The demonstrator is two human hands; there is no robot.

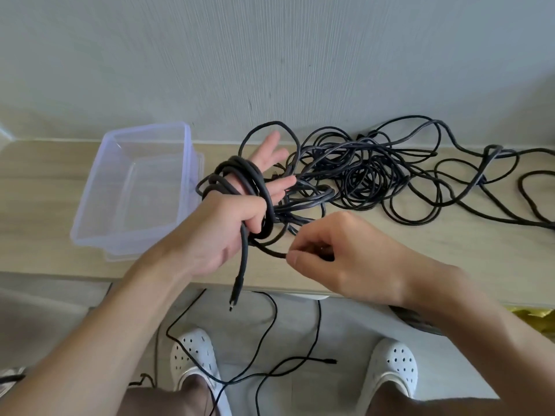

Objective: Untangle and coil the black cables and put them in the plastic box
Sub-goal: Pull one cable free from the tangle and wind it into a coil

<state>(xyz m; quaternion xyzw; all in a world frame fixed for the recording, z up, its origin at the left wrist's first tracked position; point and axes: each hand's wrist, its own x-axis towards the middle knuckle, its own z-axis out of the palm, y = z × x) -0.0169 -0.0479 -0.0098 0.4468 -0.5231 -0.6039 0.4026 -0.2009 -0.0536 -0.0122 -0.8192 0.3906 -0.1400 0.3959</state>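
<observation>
A thick black cable (255,184) is wound in several loops around my left hand (222,223). The thumb presses the cable against the palm, and its plug end (233,300) hangs below the table edge. My right hand (333,250) pinches the same cable's running part between thumb and fingers, just right of the coil. A large tangle of black cables (375,172) lies on the table behind both hands. The clear plastic box (186,163) stands at the left and holds nothing.
The light wooden table (450,259) runs along a grey wall. Thin black cables (270,325) trail over the floor between two white clogs (192,355). More cable loops spread to the table's far right (510,175). A yellow object (531,315) shows under the table edge.
</observation>
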